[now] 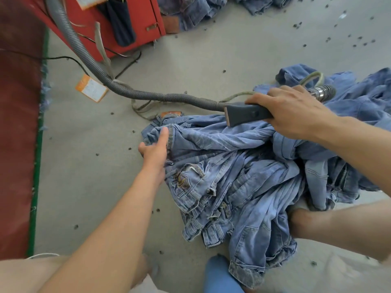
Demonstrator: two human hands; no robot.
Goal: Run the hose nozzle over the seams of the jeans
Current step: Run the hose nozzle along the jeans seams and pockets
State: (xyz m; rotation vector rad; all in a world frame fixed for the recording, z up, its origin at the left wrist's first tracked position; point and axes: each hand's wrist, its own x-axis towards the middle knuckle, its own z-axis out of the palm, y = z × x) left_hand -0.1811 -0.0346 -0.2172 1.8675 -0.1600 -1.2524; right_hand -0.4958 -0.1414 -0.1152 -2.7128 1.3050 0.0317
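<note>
A heap of light blue jeans lies on the grey floor in front of me. My right hand grips the grey flat hose nozzle, whose mouth sits just above the top pair, pointing left. A grey ribbed hose runs from the nozzle up to the top left. My left hand holds the waistband edge of the top pair at the heap's left end, thumb on top of the denim, fingers tucked under the fold.
A red metal cabinet stands at the back left, a dark red mat with a green edge along the left. More jeans lie at the back. An orange tag and lint bits dot the floor.
</note>
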